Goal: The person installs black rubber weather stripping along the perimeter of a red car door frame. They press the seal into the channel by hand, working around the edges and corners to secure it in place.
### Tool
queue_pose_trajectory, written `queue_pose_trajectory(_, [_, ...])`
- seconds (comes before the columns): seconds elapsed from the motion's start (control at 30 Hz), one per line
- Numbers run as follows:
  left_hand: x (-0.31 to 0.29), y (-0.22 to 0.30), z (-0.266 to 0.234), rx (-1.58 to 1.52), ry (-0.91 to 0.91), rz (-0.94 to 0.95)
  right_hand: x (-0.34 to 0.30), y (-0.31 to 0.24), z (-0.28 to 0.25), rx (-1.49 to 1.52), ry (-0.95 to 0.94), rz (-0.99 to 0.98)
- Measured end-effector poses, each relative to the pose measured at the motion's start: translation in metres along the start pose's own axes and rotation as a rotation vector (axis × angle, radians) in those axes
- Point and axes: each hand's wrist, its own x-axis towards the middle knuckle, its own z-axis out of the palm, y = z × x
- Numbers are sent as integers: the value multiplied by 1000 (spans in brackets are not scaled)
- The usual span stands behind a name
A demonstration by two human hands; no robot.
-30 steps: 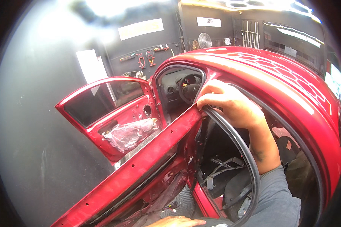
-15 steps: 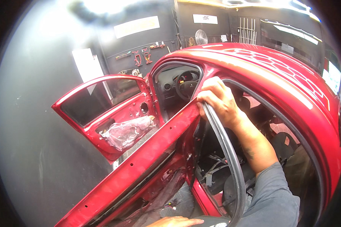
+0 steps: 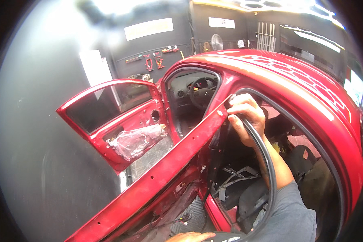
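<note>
My right hand (image 3: 248, 117) is closed around one end of a black rubber weatherstrip (image 3: 266, 157), at the top corner of the red rear door frame (image 3: 149, 181). From there the strip bends down in a long curve across my forearm toward the lower edge. A small dark tip shows at the fingertips beside the frame corner. Only part of my left hand (image 3: 191, 237) shows at the bottom, its fingers stretched out near the door's inner side. What lies under it is hidden.
The front door (image 3: 109, 151) stands open, with plastic film (image 3: 137, 141) on its bare inner panel. A red roof (image 3: 278, 74) arches above the rear opening. Inside are a steering wheel (image 3: 202, 93) and loose dark parts (image 3: 240, 181). Tools (image 3: 153, 61) hang on the back wall.
My right hand has shifted slightly right and down with the strip, its thumb now showing in front. The strip bows farther right. The rear door frame's corner also appears farther right.
</note>
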Motion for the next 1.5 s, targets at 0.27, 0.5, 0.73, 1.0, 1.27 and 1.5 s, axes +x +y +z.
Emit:
queue_pose_trajectory(0.27, [22, -8, 18, 55, 119, -121, -42, 9, -8, 370, 275, 577])
queue_pose_trajectory(0.5, [40, 26, 6, 100, 47, -75, -25, 31, 7, 599, 410, 508])
queue_pose_trajectory(0.73, [39, 21, 15, 81, 21, -90, -22, 25, 16, 335, 231, 472])
queue_pose_trajectory(1.0, [40, 9, 25, -101, -90, -139, -8, 16, 28, -228, 317, 331])
queue_pose_trajectory(1.27, [33, 5, 27, -173, -85, -169, -13, 29, 38, 218, 379, 535])
queue_pose_trajectory(1.5, [34, 9, 26, -176, -102, -208, -56, 44, 47, 907, 406, 639])
